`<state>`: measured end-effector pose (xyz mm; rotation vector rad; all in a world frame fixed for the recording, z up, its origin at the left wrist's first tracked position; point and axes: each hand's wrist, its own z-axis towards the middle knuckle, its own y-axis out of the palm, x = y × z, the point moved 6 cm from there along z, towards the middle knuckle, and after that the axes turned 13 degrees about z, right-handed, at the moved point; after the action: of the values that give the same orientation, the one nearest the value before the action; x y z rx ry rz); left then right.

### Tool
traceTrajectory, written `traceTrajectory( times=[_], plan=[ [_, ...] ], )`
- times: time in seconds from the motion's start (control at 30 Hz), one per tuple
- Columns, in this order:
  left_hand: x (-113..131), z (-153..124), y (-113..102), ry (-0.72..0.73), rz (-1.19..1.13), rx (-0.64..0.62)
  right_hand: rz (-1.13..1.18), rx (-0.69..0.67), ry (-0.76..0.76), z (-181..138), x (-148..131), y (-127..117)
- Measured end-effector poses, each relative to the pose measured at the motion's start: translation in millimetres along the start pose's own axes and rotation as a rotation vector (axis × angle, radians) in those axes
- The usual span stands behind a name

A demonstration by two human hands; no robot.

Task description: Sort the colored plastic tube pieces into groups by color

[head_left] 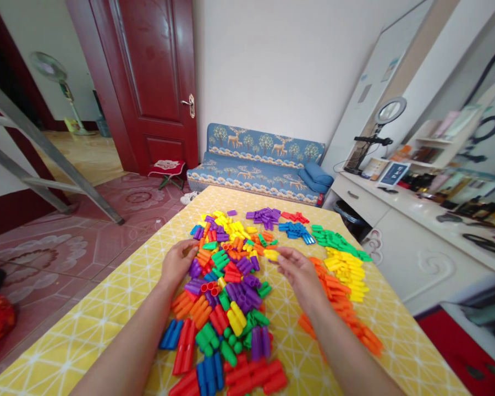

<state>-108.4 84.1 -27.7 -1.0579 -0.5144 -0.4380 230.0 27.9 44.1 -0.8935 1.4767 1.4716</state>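
A mixed heap of plastic toy pieces shaped like joined tubes, in red, blue, green, yellow, orange and purple, covers the middle of the table. At the heap's left edge rests my left hand, its fingers loosely curved and apart, with nothing visible in them. My right hand pinches a yellow toy piece between thumb and fingers, just above the heap's right side. Sorted by colour to the right and back lie purple, red, blue, green, yellow and orange pieces.
A yellow patterned cloth covers the table. Beyond its far edge stands a blue sofa. On the right is a white dressing table with bottles and a ring light. A metal ladder and red stool stand left.
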Motion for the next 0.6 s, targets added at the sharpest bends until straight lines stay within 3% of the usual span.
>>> traceTrajectory(
  times=[0.13, 0.27, 0.4, 0.6],
  plan=[
    [0, 1, 0, -0.010, 0.003, 0.005, -0.524, 0.188, -0.316, 30, -57, -96],
    [-1, 1, 1, -0.014, 0.003, 0.002, -1.026, 0.174, -0.379, 51, -87, -166],
    [-2, 0, 2, -0.022, 0.009, -0.004, -1.333, 0.045, -0.286, 55, -84, -193],
    [-2, 0, 2, -0.016, 0.002, -0.002, -1.567, -0.022, -0.272, 56, -66, -194]
  ],
)
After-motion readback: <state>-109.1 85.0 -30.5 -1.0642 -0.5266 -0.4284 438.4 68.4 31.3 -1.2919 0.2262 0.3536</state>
